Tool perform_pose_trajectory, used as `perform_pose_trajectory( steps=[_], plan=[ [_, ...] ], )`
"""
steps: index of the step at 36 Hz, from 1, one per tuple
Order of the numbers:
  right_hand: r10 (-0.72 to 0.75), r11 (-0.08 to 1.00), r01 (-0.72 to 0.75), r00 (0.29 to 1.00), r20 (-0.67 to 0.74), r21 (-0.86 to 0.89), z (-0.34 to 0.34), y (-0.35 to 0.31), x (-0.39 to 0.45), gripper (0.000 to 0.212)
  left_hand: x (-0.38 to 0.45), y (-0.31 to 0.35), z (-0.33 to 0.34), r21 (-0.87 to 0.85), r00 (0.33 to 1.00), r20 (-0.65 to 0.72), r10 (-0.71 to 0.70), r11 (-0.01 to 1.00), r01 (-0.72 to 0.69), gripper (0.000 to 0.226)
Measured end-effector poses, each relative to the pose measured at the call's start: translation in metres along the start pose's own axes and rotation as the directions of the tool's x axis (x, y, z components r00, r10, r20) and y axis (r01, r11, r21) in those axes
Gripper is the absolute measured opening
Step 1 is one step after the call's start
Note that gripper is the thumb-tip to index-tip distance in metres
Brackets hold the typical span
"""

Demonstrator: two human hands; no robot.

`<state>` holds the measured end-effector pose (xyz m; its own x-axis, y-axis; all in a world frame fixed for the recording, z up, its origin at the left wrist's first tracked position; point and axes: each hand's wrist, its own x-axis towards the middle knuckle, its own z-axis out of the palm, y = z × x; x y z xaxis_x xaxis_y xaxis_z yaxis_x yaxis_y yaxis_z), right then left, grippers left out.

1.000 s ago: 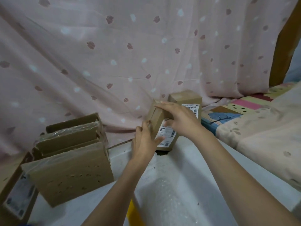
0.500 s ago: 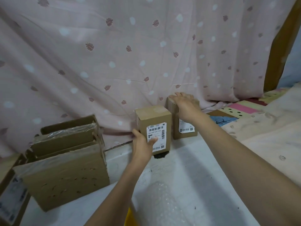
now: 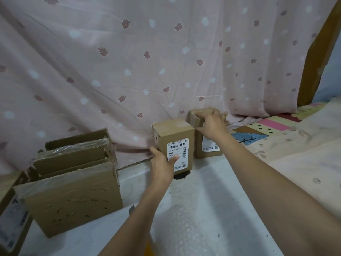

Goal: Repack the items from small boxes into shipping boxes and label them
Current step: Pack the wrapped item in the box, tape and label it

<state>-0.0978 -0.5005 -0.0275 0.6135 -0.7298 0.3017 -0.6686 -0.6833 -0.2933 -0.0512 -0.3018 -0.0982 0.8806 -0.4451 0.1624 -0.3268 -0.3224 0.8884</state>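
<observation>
two tall brown cardboard boxes with white labels [image 3: 174, 145] stand upright, side by side; left hand [image 3: 162, 163] holds the near one, right hand [image 3: 212, 122] grips the far one's [image 3: 208, 145] top.

Pink leaf-print curtain [image 3: 129, 71] behind; patterned bedding [image 3: 295, 145] at right

Home room, likely bedroom: pink leaf-print curtain [image 3: 166, 61] behind, patterned bedding [image 3: 295, 145] at right, wooden post [image 3: 317, 58], cardboard boxes [image 3: 73, 182] on white surface [image 3: 212, 191].

Two bare forearms, no sleeves, unadorned fingers [image 3: 220, 115]
</observation>
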Motion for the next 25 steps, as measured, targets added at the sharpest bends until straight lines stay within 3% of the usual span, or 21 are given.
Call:
perform_pose_trajectory(
  steps=[12, 17, 25],
  plan=[
    [-0.079, 0.993, 0.078, 0.997, 0.007, 0.092, -0.015, 0.021, -0.043, 0.074, -0.018, 0.009, 0.007, 0.004, 0.999, -0.038, -0.026, 1.000, 0.026, 0.053],
    [-0.151, 0.986, 0.143, 0.983, 0.103, 0.080, -0.030, 0.029, -0.057, 0.083, -0.022, 0.012, 0.014, 0.004, 1.000, -0.019, -0.007, 1.000, 0.007, 0.051],
    [-0.276, 0.934, 0.277, 0.960, 0.037, -0.224, -0.030, 0.034, -0.058, 0.098, -0.024, 0.014, 0.019, 0.028, 0.999, -0.032, 0.002, 1.000, -0.001, 0.058]
  ],
)
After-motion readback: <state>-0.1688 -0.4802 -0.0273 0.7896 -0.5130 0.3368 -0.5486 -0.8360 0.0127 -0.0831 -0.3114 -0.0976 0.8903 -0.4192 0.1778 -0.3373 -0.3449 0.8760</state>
